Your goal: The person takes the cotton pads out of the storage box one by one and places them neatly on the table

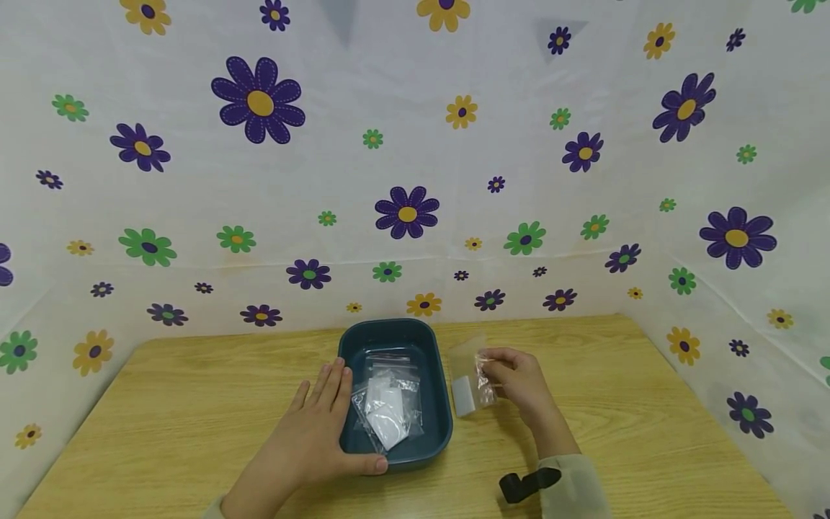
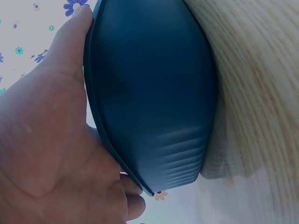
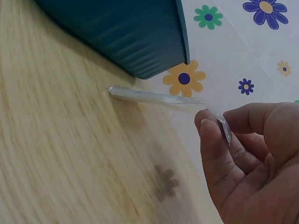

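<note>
My left hand (image 1: 311,440) rests at the left side of a dark teal plastic basin (image 1: 442,404), fingers stretched along its rim and thumb on the near edge. Inside the basin lie several clear zip bags (image 1: 392,411) with white contents, overlapping one another. Just right of the basin, my right hand (image 1: 519,382) pinches a clear plastic bag (image 1: 481,364) between thumb and fingers. A flat white piece (image 1: 463,396) sits in the lower part of that bag. In the right wrist view the bag (image 3: 154,97) appears edge-on, its far end close to the wooden tabletop.
The wooden table (image 1: 194,411) runs beneath everything. A white cloth (image 1: 337,166) printed with flowers hangs behind and at both sides. A black strap piece (image 1: 528,485) is at the right sleeve.
</note>
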The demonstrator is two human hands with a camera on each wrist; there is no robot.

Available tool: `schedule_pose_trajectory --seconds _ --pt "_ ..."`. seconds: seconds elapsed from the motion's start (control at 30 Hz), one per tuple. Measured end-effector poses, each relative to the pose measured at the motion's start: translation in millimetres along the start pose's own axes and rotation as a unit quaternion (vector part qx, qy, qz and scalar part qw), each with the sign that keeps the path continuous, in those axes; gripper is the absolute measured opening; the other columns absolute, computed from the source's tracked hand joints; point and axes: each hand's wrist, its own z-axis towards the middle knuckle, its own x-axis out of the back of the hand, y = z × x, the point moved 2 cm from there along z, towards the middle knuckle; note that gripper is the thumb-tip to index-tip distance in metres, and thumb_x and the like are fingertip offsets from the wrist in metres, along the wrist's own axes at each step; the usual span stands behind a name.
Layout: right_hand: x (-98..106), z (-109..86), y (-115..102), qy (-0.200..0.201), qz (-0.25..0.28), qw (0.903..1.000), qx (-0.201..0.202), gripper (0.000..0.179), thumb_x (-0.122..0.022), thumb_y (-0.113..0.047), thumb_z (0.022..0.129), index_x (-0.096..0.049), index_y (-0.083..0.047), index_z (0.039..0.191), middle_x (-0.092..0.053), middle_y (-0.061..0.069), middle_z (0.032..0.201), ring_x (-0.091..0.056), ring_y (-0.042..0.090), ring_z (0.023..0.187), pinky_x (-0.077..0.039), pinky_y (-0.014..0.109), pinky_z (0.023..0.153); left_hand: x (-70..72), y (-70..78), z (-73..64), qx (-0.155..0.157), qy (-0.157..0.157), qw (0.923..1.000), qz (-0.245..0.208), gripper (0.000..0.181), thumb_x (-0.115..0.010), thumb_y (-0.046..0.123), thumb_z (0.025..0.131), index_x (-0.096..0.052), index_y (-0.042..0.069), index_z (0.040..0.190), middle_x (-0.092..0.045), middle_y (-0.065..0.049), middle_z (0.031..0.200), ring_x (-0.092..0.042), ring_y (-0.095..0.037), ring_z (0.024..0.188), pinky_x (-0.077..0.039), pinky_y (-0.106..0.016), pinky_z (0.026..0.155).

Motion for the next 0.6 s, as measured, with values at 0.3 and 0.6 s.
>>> schedule_pose_trajectory --seconds 0.3,0.6 --pt "0.9 2.4 7.4 0.019 -0.082 0.9962 -0.02 0.024 -0.062 -0.008 0.094 -0.07 0.0 0.116 -0.07 0.013 0.099 -0.062 0.019 0.079 -0.053 0.027 0.066 0.7 -0.4 -0.1 0.0 0.001 1.0 -0.006 0.142 -0.049 0.099 0.059 -0.018 0.002 0.158 -0.005 -0.017 0.167 -0.002 -0.035 0.154 -0.009 -0.06 0.121" --pt "0.2 -0.6 6.2 0.018 -0.202 0.979 -0.015 0.03 -0.063 -0.018 0.094 -0.071 0.0 0.116 -0.071 0.01 0.093 -0.063 0.019 0.077 -0.054 0.029 0.065 1.0 0.4 -0.5 0.001 0.0 1.0 -0.006 0.142 -0.049 0.099 0.059 -0.019 0.002 0.158 -0.006 -0.017 0.167 -0.004 -0.036 0.154 -0.01 -0.06 0.121"
